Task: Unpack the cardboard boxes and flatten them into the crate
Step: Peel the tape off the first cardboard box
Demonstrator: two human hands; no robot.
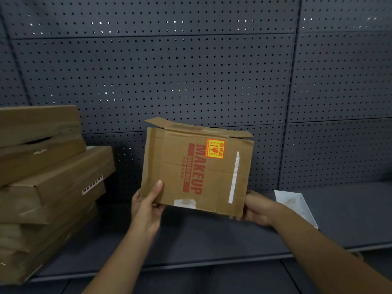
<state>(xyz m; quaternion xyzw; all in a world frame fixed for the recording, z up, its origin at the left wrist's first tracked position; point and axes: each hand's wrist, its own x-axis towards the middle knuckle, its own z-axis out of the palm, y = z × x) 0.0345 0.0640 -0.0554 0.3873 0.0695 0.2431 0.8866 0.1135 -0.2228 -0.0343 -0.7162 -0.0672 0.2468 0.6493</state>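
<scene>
Gripping a brown cardboard box printed with "MAKEUP" in red, a person held it up above a dark grey shelf, in front of a perforated metal back panel. The left hand clasped the lower left corner with its thumb pressed on the front face, while the right hand wrapped around the lower right corner, its fingers hidden behind the cardboard. An orange sticker sat near the box's loose top flap, a stack of flat cardboard boxes stood at the left of the shelf, and a white sheet lay at the right.
</scene>
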